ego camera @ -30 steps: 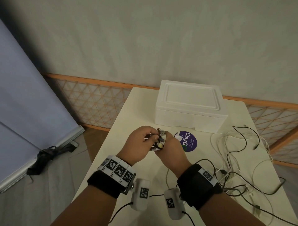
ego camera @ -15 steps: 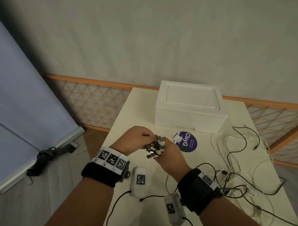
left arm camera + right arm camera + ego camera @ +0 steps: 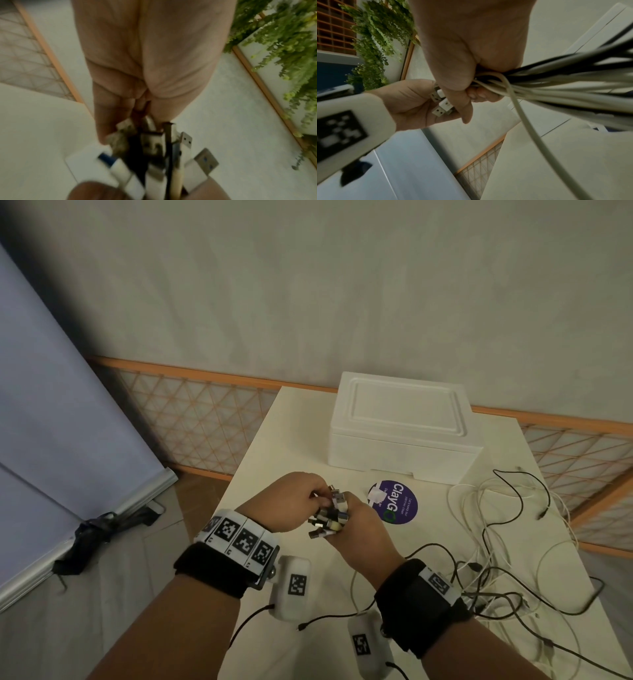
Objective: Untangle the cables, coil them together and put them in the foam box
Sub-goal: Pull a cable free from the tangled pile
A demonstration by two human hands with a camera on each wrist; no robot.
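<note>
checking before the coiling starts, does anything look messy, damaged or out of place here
No damage visible. The cables sprawl in loose, crossing loops over the table's right side, still tangled. The right hand grips their plug ends in a bunch, the left hand pinching at them. The foam box is still lidded.

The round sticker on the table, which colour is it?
The round sticker is purple with white lettering and a green ring; the head view shows it best.
</note>
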